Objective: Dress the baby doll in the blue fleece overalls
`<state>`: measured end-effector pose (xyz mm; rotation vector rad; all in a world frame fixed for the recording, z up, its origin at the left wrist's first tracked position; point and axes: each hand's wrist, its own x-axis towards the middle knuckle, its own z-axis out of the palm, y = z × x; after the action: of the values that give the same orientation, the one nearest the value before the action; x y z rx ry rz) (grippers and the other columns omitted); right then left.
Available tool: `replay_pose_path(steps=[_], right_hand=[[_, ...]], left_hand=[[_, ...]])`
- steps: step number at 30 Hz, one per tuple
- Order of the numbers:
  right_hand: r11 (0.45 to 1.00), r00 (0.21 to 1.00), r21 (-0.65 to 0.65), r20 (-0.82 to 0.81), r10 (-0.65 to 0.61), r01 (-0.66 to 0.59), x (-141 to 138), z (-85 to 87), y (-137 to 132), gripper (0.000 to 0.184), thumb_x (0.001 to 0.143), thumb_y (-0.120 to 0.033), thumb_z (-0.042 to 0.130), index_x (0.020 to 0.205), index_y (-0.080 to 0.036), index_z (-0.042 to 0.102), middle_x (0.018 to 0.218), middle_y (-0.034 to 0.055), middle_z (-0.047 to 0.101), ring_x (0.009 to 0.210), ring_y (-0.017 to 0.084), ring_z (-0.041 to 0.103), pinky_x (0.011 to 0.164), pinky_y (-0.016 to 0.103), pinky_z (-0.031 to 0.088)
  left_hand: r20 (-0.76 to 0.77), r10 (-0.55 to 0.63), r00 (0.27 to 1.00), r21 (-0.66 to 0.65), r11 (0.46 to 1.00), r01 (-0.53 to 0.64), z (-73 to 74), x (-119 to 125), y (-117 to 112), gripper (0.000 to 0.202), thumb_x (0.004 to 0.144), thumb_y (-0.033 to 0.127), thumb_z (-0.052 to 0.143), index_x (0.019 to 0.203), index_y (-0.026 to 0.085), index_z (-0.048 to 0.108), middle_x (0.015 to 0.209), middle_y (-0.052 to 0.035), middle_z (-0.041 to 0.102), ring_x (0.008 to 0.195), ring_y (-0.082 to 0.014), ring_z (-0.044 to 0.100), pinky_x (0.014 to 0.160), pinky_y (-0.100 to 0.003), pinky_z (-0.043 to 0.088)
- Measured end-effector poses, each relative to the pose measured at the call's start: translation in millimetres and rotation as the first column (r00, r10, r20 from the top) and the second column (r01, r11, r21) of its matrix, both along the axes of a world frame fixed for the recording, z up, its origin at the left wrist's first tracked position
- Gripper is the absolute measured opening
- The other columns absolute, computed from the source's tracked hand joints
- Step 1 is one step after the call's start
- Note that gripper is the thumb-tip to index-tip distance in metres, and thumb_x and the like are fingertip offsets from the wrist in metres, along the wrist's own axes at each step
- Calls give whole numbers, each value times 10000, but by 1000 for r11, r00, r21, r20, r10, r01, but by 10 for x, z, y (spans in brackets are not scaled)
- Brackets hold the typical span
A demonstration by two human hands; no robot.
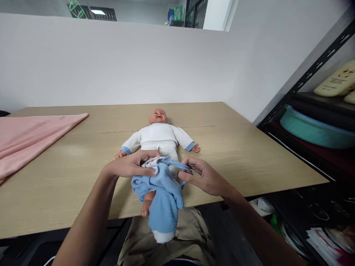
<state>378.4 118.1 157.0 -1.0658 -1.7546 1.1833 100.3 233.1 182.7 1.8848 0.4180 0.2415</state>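
Observation:
A baby doll (159, 135) in a white top and trousers with blue cuffs lies on its back on the wooden table (235, 159), head toward the wall. Over its legs, at the table's front edge, I hold a fluffy blue garment (166, 195) with a white end hanging down past the edge. My left hand (135, 164) is closed on the garment's upper left part, thumb on top. My right hand (203, 175) pinches a blue strap (177, 164) drawn out to the right from the garment. One bare doll foot (146, 208) shows below; the other is hidden.
A pink cloth (36, 136) lies on the table's left side. A white wall (124, 62) rises behind. To the right, a black shelf rack (307, 79) holds pale yellow bottles (337, 79) and a teal basin (316, 129); papers (327, 244) sit lower down.

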Motion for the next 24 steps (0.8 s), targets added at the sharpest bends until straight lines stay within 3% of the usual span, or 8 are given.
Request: replay_pose_path(steps=[2, 4, 8, 12, 15, 17, 20, 24], right_hand=[[999, 996, 15, -74, 42, -41, 35, -64, -12, 323, 1015, -497, 746, 960, -196, 643, 934, 2, 614, 915, 160, 590, 878, 282, 486], [994, 987, -57, -137, 89, -97, 25, -118, -45, 352, 979, -492, 793, 1142, -209, 663, 1083, 29, 662, 1037, 182, 638, 950, 300, 517], [947, 982, -268, -100, 157, -179, -40, -154, -127, 741, 861, -486, 917, 1482, -244, 593, 1349, 80, 701, 1253, 261, 664, 1057, 372, 549], [962, 990, -244, -103, 98, -121, -65, -168, -135, 497, 961, -534, 805, 1315, -197, 717, 1181, 53, 750, 1058, 223, 688, 950, 338, 564], [987, 979, -159, -204, -13, -20, -86, -204, -109, 438, 1013, -559, 731, 1262, -201, 700, 1111, 26, 726, 980, 175, 663, 887, 286, 549], [991, 981, -131, -188, -51, 26, -112, -203, -105, 430, 1017, -573, 717, 1249, -212, 691, 1132, 29, 724, 1018, 183, 668, 902, 288, 552], [988, 998, -146, -30, -50, 46, -126, -111, -138, 447, 1038, -577, 679, 1329, -238, 702, 1261, 58, 750, 1122, 230, 693, 970, 338, 568], [959, 972, -206, 93, 215, -193, -55, 65, -202, 476, 948, -571, 795, 1261, -213, 772, 1201, 61, 791, 1068, 265, 729, 978, 378, 586]], left_hand=[[-38, -36, 999, -7, 999, 36, -43, 27, -7, 455, 890, 563, 829, 1089, 170, 716, 879, -3, 635, 795, -171, 581, 680, -237, 484], [-42, 25, 999, 41, 999, -23, -80, 76, -32, 438, 929, 574, 789, 1108, 176, 754, 948, -23, 715, 882, -208, 647, 772, -261, 537], [-5, 210, 978, 84, 974, -208, -151, 148, -58, 484, 1024, 591, 669, 1322, 213, 722, 1249, -42, 774, 1240, -276, 660, 1063, -311, 535], [-28, 88, 996, 4, 996, -88, -157, 126, -19, 542, 970, 590, 742, 1352, 205, 714, 1249, -56, 776, 1194, -279, 690, 1032, -324, 558], [-71, -123, 990, -39, 992, 121, -102, 112, 2, 478, 818, 516, 906, 1141, 186, 783, 1000, -22, 786, 914, -231, 715, 813, -274, 575], [-112, -177, 978, -38, 984, 174, -68, 110, 2, 372, 811, 464, 919, 1013, 176, 798, 888, -9, 766, 805, -204, 694, 727, -256, 554], [-53, -165, 985, -17, 986, 164, -68, 87, 5, 307, 895, 411, 849, 1087, 175, 806, 1065, -60, 803, 970, -250, 737, 849, -290, 599], [4, -101, 995, 5, 995, 101, -135, 27, 17, 317, 967, 402, 768, 1200, 186, 780, 1190, -76, 813, 1127, -272, 731, 1023, -334, 589]])
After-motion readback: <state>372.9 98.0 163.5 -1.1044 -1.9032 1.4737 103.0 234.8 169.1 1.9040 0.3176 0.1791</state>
